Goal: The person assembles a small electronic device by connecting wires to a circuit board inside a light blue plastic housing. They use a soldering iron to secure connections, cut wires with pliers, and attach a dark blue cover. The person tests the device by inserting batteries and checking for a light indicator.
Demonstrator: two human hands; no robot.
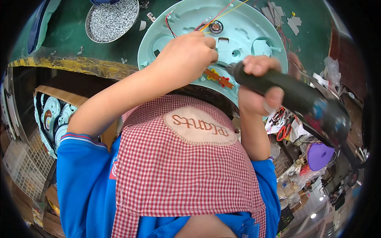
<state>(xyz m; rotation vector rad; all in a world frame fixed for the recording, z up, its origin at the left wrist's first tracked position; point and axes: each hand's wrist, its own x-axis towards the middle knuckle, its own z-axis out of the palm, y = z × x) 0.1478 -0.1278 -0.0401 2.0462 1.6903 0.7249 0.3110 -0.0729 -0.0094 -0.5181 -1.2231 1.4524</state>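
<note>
on the green bench, the left hand pinches closed on a round pale-green plastic housing; the right hand has its grip clamped around a dark electric screwdriver.

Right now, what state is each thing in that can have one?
Left hand: closed, resting on the round pale-green housing.
Right hand: gripping the electric screwdriver, tip down at the housing.
Round pale-green housing: open, wires exposed.
Metal tin: uncovered, full of screws.
</note>
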